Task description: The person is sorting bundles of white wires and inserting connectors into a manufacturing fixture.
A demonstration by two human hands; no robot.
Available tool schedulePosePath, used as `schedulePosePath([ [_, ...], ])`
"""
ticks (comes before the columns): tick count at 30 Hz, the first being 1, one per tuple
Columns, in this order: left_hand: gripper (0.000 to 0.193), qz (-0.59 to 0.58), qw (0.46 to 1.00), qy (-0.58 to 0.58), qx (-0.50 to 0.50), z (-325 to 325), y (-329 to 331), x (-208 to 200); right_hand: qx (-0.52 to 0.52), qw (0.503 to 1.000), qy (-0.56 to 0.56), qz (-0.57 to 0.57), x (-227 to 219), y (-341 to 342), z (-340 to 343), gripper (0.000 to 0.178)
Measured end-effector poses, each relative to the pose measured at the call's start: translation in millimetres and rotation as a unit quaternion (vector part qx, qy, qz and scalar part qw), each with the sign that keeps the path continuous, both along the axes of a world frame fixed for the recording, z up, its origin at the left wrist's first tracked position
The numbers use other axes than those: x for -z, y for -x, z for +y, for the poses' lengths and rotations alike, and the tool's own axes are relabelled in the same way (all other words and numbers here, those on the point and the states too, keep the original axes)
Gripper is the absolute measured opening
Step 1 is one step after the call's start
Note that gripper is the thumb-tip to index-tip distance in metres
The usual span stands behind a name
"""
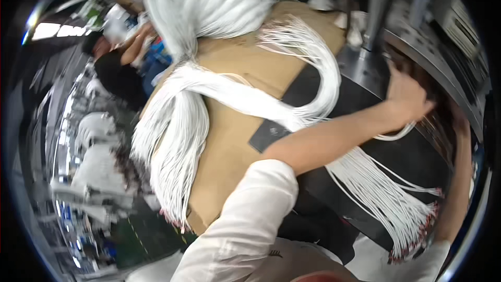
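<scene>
My left hand (408, 97) reaches across to the right, beside the metal base of a machine (365, 68). Its fingers look closed, partly smeared by motion, and a white cable (395, 137) loops out from just below it. My right hand (459, 121) is at the far right rim, dim and blurred; its fingers cannot be made out. Under my left forearm runs a thick bundle of white cables (245, 99), whose near right part (376, 183) fans out over a black surface to reddish tips. Another part (180, 146) hangs over the left edge of the brown board.
Brown board (229, 151) covers much of the work surface, with a black mat (308, 86) on it. A large coil of white cable (209, 2) lies at the back. Metal posts (378, 10) stand at the right. Farther left is another person (117, 68) near white bundles (96, 167).
</scene>
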State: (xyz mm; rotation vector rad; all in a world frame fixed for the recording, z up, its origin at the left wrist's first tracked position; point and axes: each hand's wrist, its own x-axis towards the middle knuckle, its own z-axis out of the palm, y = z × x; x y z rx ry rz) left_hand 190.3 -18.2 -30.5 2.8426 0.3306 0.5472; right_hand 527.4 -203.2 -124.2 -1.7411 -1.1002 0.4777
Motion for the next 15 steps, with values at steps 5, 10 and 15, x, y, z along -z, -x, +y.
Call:
schedulePosePath([
  [5, 0.089, -0.018, 1.0, -0.013, -0.002, 30, 25, 9, 0.066, 0.972, -0.023, -0.222, 30, -10, 31, 0.043],
  [10, 0.089, 0.076, 0.995, 0.058, 0.005, 32, 30, -16, 0.084, 0.979, 0.02, -0.186, -4, 34, 38, 0.043],
  [15, 0.07, -0.188, 0.922, 0.311, 0.132, -6, 138, -21, 0.072, 0.996, 0.003, -0.043, -104, 290, 4, 0.049],
])
